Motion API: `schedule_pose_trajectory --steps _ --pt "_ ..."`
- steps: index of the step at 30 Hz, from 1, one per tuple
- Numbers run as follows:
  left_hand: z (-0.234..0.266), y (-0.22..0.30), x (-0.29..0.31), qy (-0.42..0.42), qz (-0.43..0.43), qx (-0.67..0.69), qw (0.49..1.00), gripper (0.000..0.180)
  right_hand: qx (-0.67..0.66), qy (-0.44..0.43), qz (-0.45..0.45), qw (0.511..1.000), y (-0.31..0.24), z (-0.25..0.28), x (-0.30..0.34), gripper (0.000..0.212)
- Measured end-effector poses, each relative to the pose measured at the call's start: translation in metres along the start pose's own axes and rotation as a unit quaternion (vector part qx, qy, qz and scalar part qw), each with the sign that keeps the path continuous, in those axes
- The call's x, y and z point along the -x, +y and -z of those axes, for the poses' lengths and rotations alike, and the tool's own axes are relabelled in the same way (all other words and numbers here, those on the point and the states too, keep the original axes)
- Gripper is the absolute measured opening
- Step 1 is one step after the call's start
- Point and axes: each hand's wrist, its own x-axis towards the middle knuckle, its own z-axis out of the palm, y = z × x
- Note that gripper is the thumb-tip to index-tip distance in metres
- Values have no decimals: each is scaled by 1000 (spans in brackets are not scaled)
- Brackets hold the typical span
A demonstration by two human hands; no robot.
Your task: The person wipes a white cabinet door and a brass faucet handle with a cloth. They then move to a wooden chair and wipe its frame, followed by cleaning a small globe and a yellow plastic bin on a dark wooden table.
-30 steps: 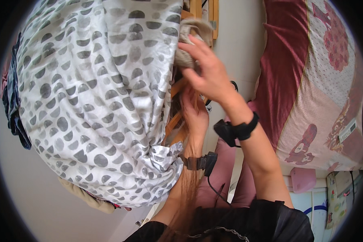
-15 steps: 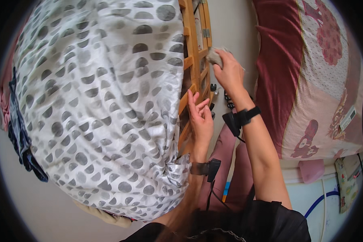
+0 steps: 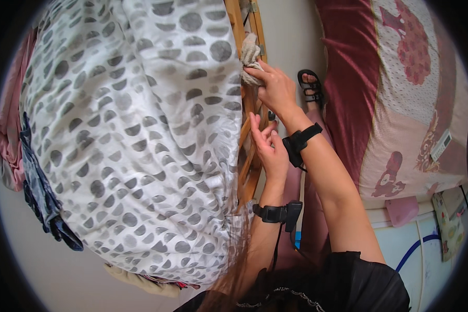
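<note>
beyond half-uncurled, empty left hand (image 3: pixel 273 156): pale cloth (image 3: pixel 250 50) pinched in right hand (image 3: pixel 278 92)

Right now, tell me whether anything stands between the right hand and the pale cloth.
Nothing visible does: the right hand holds the pale cloth at the wooden frame. The open left hand is lower in the picture, not between them.

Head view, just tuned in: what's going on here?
The person's right hand holds a bunched beige-grey cloth at the wooden frame. The left hand is beside the same frame, nearer the body, fingers partly spread and seemingly empty; whether it touches the wood is unclear. A white sheet with grey half-circles spreads out to the left, and a pink-and-red bedcover lies to the right.
</note>
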Motion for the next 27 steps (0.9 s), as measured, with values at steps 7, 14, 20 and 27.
schedule_pose_trajectory --steps 7,14,20,27 --pt "-1 44 -33 33 40 -19 998 67 -183 -110 -103 972 1 72 -62 60" --pt "14 74 -51 19 -8 -51 998 31 -334 -55 45 940 -98 116 -50 68" --pt "15 138 -62 5 -67 -221 973 18 -225 -163 13 960 -29 68 -45 58" --pt "-21 230 -109 53 -238 -450 859 56 -359 -181 -182 897 -28 109 -128 58"
